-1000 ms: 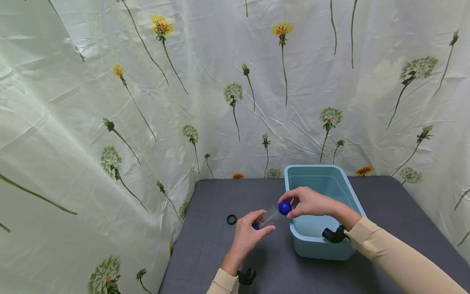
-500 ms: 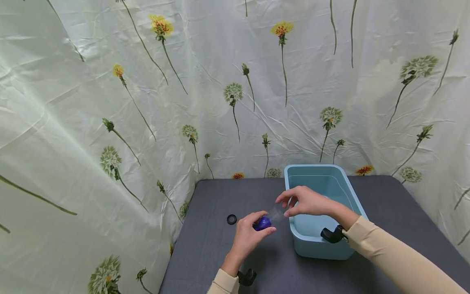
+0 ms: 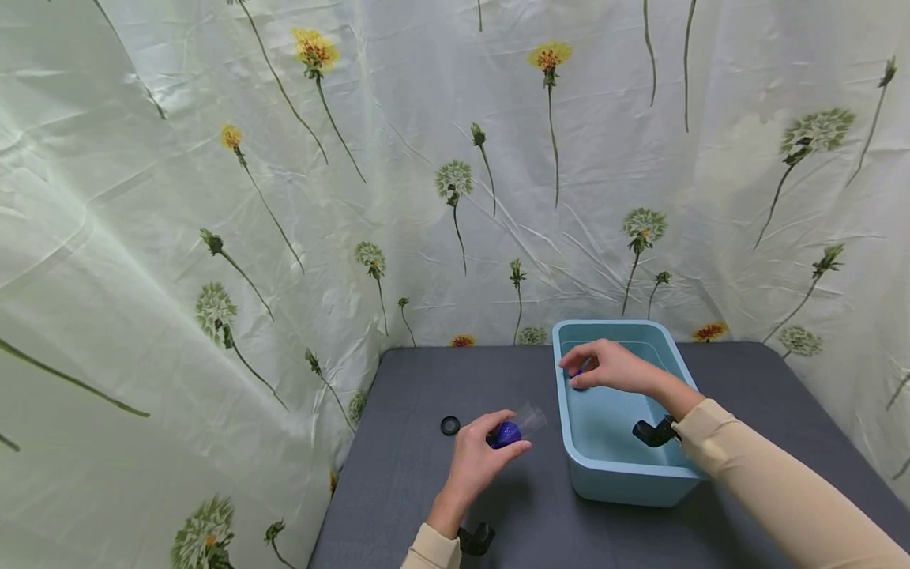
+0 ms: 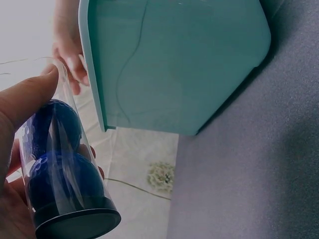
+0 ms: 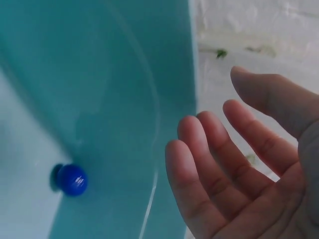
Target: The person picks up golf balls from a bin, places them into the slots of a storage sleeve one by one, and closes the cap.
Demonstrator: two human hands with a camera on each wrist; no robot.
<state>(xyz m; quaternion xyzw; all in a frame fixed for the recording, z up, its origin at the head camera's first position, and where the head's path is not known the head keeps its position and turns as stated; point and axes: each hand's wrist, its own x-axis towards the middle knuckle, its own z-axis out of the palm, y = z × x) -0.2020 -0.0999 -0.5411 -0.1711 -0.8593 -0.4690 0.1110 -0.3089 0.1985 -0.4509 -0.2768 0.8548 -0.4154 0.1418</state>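
Left hand [image 3: 472,452]: thumb and fingers curled round a clear tube [image 3: 529,419], hold unchanged. Contents: two blue balls [image 4: 67,174]; black cap [image 4: 79,224] at base.
Right hand [image 3: 607,367]: fingers relaxed, parted from thumb, holding nothing; shifted from the tube's mouth to above the blue bin [image 3: 626,466].
Loose ball [image 5: 73,180]: inside bin, by the wall.
Black ring [image 3: 450,426]: on grey table [image 3: 405,490], inward of its left edge.
Room: gap between tube and bin's left rim.
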